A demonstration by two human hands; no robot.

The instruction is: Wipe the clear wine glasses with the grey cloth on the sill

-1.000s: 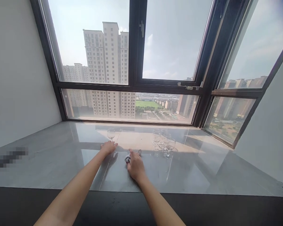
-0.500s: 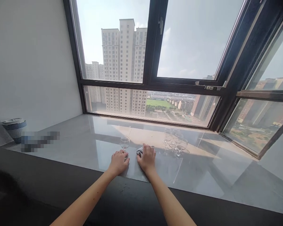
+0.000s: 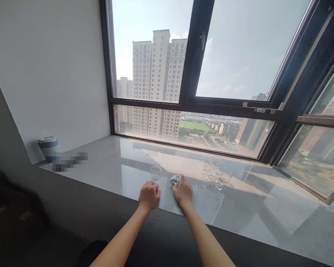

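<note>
My left hand [image 3: 149,195] is closed near the foot of a single clear wine glass [image 3: 156,173] standing on the grey marble sill [image 3: 105,167]; whether it grips the stem is hidden. My right hand [image 3: 183,192] rests palm down beside it, fingers curled over a small grey cloth [image 3: 174,180]. A cluster of several clear wine glasses [image 3: 215,175] stands to the right of my right hand, apart from it.
A blue and white lidded cup [image 3: 48,148] stands at the sill's far left by the white wall. A large black-framed window [image 3: 193,66] runs along the back and right. A dark ledge [image 3: 100,218] borders the sill's near edge.
Both hands have drawn back toward the sill's near edge, the cloth coming along under the right hand. My left hand has closed. The view has swung left, bringing the cup into sight.
</note>
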